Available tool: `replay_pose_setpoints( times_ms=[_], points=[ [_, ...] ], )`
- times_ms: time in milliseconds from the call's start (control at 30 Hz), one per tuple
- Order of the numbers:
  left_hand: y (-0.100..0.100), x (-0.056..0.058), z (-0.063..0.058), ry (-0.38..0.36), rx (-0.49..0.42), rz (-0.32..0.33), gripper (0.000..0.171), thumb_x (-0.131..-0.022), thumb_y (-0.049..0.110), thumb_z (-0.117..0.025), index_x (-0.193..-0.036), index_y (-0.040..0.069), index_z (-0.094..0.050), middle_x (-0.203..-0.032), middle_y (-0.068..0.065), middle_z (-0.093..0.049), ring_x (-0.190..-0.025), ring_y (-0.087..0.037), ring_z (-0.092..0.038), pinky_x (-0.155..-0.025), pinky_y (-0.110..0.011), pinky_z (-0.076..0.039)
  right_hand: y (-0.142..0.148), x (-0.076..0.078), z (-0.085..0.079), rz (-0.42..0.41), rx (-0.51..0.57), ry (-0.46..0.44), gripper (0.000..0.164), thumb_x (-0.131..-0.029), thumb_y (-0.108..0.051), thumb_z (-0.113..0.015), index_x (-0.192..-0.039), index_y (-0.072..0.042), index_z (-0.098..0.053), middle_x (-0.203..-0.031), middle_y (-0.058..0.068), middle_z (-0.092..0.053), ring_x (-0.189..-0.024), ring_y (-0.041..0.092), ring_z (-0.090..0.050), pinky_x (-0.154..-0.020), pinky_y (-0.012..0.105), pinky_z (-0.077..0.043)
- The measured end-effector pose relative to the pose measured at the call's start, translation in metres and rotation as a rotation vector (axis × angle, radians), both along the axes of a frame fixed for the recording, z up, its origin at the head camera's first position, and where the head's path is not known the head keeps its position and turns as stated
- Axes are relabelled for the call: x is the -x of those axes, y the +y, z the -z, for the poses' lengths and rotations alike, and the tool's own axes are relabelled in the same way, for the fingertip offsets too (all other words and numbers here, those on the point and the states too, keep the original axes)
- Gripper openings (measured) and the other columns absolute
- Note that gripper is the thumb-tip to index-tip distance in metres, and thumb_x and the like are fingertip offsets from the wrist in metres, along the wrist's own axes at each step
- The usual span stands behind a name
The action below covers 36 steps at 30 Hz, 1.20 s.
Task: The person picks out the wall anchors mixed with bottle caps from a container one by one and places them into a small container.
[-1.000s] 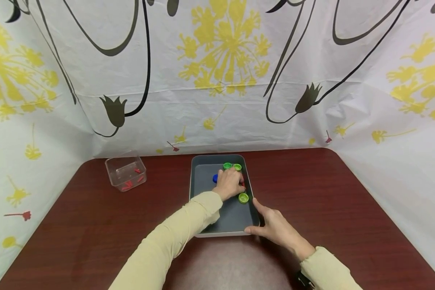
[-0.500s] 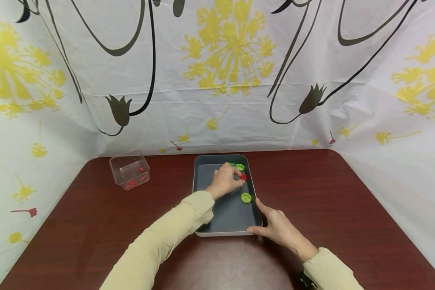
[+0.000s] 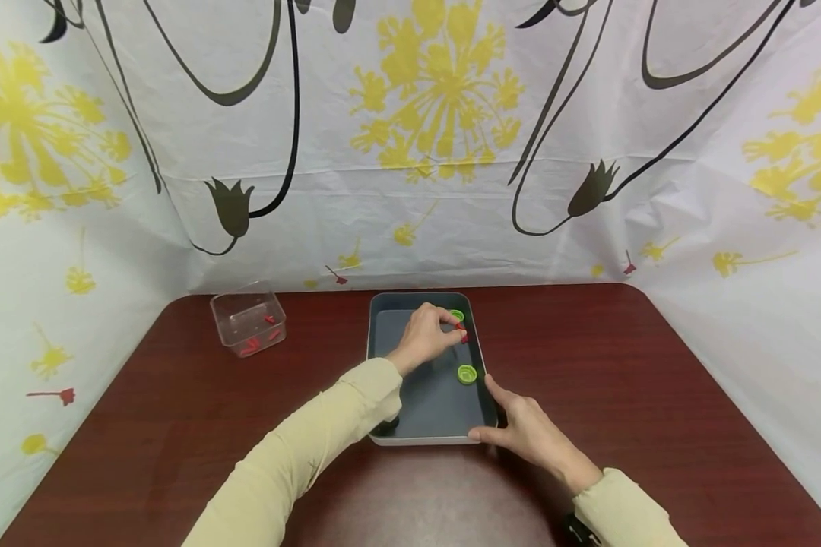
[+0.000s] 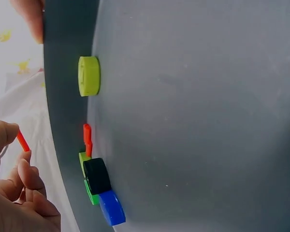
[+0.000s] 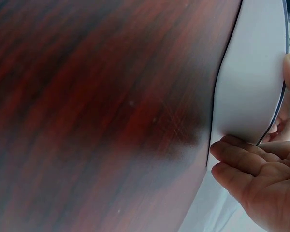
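Note:
Over the far right part of a grey tray (image 3: pixel 445 414), my left hand (image 3: pixel 423 336) pinches a small red stick (image 4: pixel 23 140) between thumb and index fingertip. Below it in the tray lie other red pieces (image 4: pixel 88 140), beside a cluster of a black bottle cap (image 4: pixel 97 175), a blue cap (image 4: pixel 112 208) and a green cap (image 4: pixel 92 192). Much of this cluster is hidden by the hand in the head view. A lime cap (image 3: pixel 467 374) lies nearer, along the right wall. My right hand (image 3: pixel 530 431) grips the tray's near right corner.
A clear plastic box (image 3: pixel 236 328) with several red pieces (image 3: pixel 251 346) stands at the back left of the dark red wooden table (image 3: pixel 588 349). White cloth (image 3: pixel 451 251) with a yellow and grey plant print hangs behind the table and at both sides.
My left hand has risen slightly and drawn back left with the red stick between its fingertips. The right hand stays on the tray corner; the whole view has shifted a little.

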<state>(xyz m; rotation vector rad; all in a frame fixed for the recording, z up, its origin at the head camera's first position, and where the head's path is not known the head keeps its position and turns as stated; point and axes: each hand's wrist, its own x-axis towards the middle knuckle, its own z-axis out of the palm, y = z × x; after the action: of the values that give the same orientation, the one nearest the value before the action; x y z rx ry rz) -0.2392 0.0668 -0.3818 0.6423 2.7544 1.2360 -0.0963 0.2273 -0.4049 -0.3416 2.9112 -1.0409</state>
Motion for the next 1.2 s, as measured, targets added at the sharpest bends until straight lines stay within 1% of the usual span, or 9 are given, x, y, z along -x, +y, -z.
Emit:
replay_pose_setpoints(
  times_ms=[100,200,300,467,633,733,933,1067,1200],
  points=[
    [-0.001,0.0,-0.003,0.007,0.009,0.005,0.021,-0.084,0.027,-0.07,-0.099,0.012,-0.073,-0.112,-0.008,-0.058,-0.103,-0.022,-0.054,-0.08,-0.034,-0.048,0.001,0.0,-0.001,-0.004,-0.003,0.004,0.091,-0.075,-0.036,-0.078,-0.138,0.012,-0.035,-0.139,0.027,-0.042,-0.122,0.034,-0.05,-0.091,0.042,-0.047],
    [-0.004,0.0,-0.004,0.014,0.009,0.004,0.021,-0.084,0.028,-0.071,-0.098,0.012,-0.073,-0.111,-0.007,-0.058,-0.101,-0.022,-0.054,-0.078,-0.033,-0.048,0.001,0.0,0.0,-0.009,-0.002,0.008,0.09,-0.075,-0.035,-0.078,-0.138,0.013,-0.035,-0.139,0.027,-0.042,-0.121,0.034,-0.051,-0.09,0.042,-0.048],
    [-0.006,0.0,-0.005,-0.001,0.004,-0.001,0.022,-0.083,0.029,-0.072,-0.098,0.012,-0.073,-0.11,-0.007,-0.058,-0.1,-0.022,-0.054,-0.075,-0.032,-0.047,0.0,0.0,0.0,-0.01,-0.006,0.009,0.091,-0.075,-0.035,-0.078,-0.138,0.013,-0.035,-0.138,0.027,-0.043,-0.12,0.033,-0.052,-0.09,0.042,-0.048],
    [-0.008,0.0,-0.009,-0.014,-0.008,-0.005,0.02,-0.084,0.03,-0.071,-0.096,0.014,-0.073,-0.113,-0.006,-0.057,-0.103,-0.021,-0.054,-0.074,-0.031,-0.048,0.0,-0.001,-0.001,-0.008,-0.002,0.0,0.091,-0.075,-0.036,-0.077,-0.139,0.013,-0.034,-0.139,0.027,-0.042,-0.122,0.034,-0.051,-0.09,0.042,-0.048],
    [-0.01,0.0,-0.013,-0.019,-0.024,-0.003,0.019,-0.083,0.03,-0.072,-0.093,0.014,-0.074,-0.111,-0.005,-0.057,-0.095,-0.019,-0.053,-0.067,-0.028,-0.046,-0.001,-0.001,-0.002,-0.003,0.004,-0.007,0.089,-0.076,-0.032,-0.078,-0.139,0.013,-0.033,-0.139,0.028,-0.041,-0.122,0.034,-0.051,-0.089,0.042,-0.048],
    [-0.013,-0.002,-0.014,-0.024,-0.043,0.006,0.018,-0.083,0.03,-0.071,-0.092,0.015,-0.074,-0.111,-0.005,-0.057,-0.09,-0.017,-0.052,-0.064,-0.027,-0.045,-0.001,-0.001,-0.002,-0.001,0.0,-0.012,0.09,-0.076,-0.033,-0.077,-0.139,0.012,-0.033,-0.139,0.028,-0.042,-0.122,0.034,-0.051,-0.088,0.042,-0.049],
    [-0.02,-0.003,-0.016,-0.042,-0.083,0.031,0.019,-0.085,0.03,-0.069,-0.096,0.015,-0.074,-0.112,-0.006,-0.055,-0.08,-0.015,-0.052,-0.06,-0.026,-0.045,-0.001,-0.001,-0.002,0.005,-0.003,-0.026,0.089,-0.076,-0.033,-0.077,-0.14,0.012,-0.033,-0.14,0.028,-0.04,-0.123,0.036,-0.049,-0.088,0.043,-0.049],
    [-0.029,-0.003,-0.021,-0.072,-0.114,0.027,0.021,-0.087,0.03,-0.068,-0.1,0.015,-0.072,-0.115,-0.006,-0.054,-0.082,-0.015,-0.056,-0.064,-0.027,-0.047,-0.002,-0.001,-0.002,0.009,-0.009,-0.02,0.089,-0.076,-0.033,-0.077,-0.14,0.012,-0.033,-0.14,0.028,-0.04,-0.124,0.036,-0.048,-0.09,0.044,-0.048],
    [-0.04,0.0,-0.025,-0.093,-0.145,-0.005,0.021,-0.087,0.03,-0.067,-0.102,0.016,-0.071,-0.119,-0.005,-0.053,-0.091,-0.017,-0.06,-0.072,-0.03,-0.05,-0.001,-0.001,-0.002,0.009,-0.01,-0.013,0.09,-0.076,-0.034,-0.077,-0.139,0.012,-0.034,-0.139,0.027,-0.041,-0.124,0.036,-0.049,-0.09,0.043,-0.047]
  ],
)
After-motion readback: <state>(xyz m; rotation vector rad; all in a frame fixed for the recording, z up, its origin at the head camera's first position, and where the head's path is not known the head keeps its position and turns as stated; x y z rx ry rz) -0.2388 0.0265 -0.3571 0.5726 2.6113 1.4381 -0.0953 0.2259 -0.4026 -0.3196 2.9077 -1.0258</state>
